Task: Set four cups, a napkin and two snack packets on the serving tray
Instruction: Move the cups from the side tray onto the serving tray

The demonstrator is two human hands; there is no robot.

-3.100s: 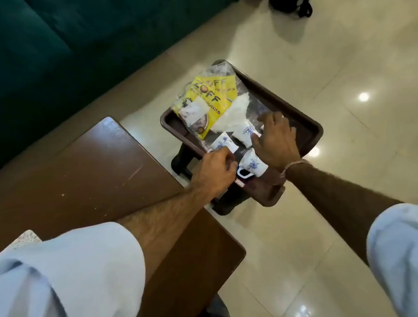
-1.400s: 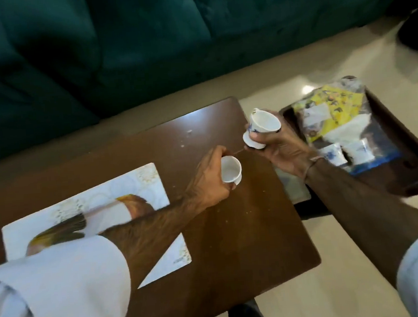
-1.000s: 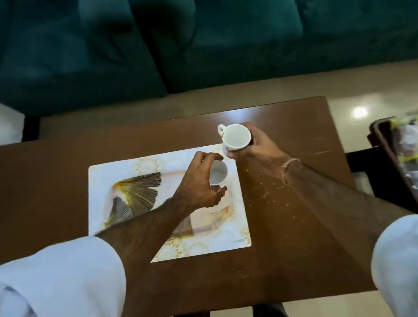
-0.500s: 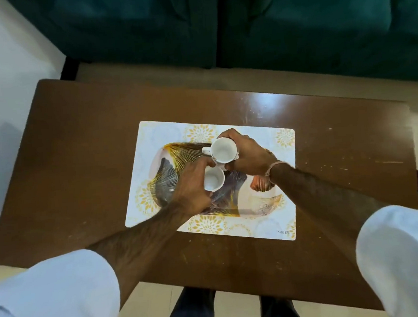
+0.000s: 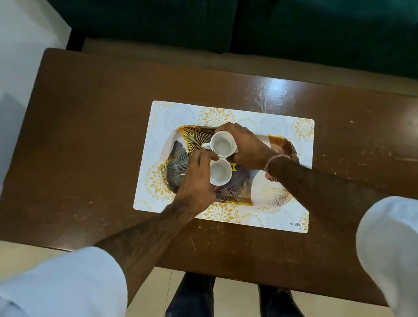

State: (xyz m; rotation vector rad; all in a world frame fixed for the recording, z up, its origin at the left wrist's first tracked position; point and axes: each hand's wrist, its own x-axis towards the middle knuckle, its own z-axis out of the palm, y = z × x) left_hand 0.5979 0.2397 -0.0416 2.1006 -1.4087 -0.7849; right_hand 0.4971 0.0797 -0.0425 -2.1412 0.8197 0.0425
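Observation:
Two white cups are held over the patterned serving tray (image 5: 271, 191), which has a gold fan design and lies on a placemat. My left hand (image 5: 197, 180) grips the nearer cup (image 5: 220, 171) by its left side. The farther cup (image 5: 224, 144) is in my right hand (image 5: 251, 148), its handle pointing left. The two cups almost touch, both upright with mouths up. Whether they rest on the tray or hover just above it, I cannot tell. No napkin, snack packets or other cups are in view.
A white placemat (image 5: 182, 114) with yellow flowers lies on the brown wooden table (image 5: 89, 142). A dark green sofa (image 5: 279, 15) runs along the far side. My legs (image 5: 189, 307) stand at the table's near edge. A white wall is at the left.
Both hands took a cup each from the brown tray at the right and carried them left to the patterned tray. In the last half second they barely moved.

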